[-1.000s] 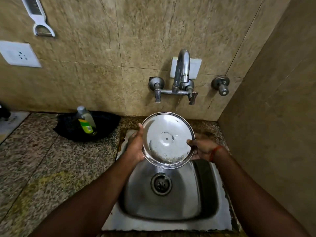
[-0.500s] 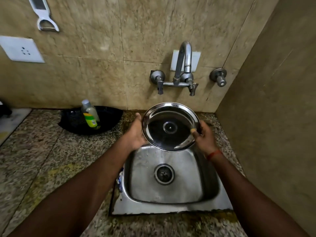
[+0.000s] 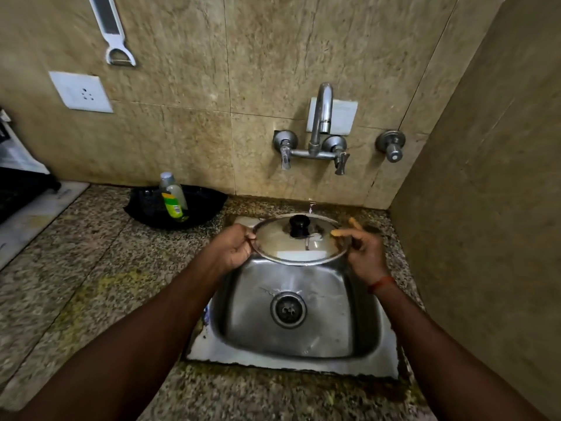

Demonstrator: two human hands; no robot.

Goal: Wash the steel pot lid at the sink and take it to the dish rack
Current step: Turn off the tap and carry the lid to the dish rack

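Note:
The round steel pot lid with a black knob hangs over the back of the steel sink, knob side up and nearly level. My left hand grips its left rim. My right hand is at the right rim, fingertips on the edge and the other fingers spread. The wall tap stands above, with a small drop of water under its spout. No dish rack is in view.
A black pan holding a green-labelled bottle sits on the granite counter left of the sink. A tiled side wall closes in on the right. A peeler and a socket are on the back wall.
The lid has turned over from its underside facing me to knob side up and has sunk lower over the sink. The view has shifted downward and backward.

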